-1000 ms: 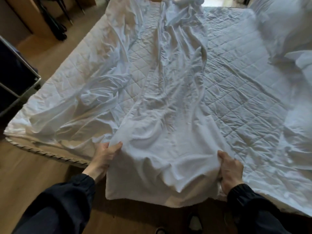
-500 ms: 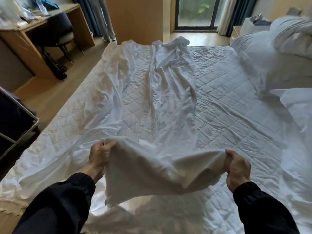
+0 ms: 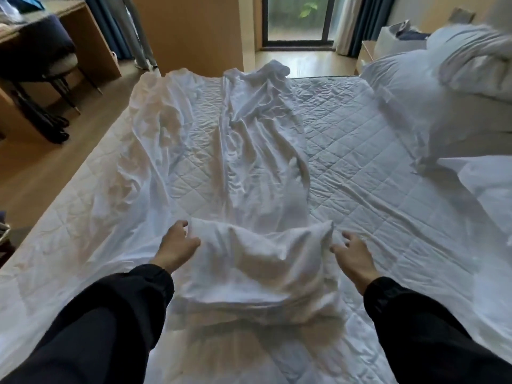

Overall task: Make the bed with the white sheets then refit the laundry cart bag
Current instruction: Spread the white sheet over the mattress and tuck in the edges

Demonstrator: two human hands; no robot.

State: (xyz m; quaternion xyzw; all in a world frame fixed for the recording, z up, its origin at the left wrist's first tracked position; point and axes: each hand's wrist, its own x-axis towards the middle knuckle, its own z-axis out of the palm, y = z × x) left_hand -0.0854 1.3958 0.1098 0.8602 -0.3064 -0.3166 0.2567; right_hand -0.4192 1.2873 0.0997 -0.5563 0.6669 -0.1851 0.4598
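The left hand [image 3: 177, 245] and right hand [image 3: 353, 252] are open beside the near end of the crumpled white cloth sheet [image 3: 257, 151], bunched along the middle of the quilted white bed [image 3: 374, 167], so it seems best to grab its edges and pull them wide.

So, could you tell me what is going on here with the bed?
A person is making the bed. A white sheet lies rumpled on the quilted mattress, bunched in a long strip down the middle, with its near end heaped up. The left hand and right hand flank that heap with fingers spread, gripping nothing. The sheet is not yet spread out.
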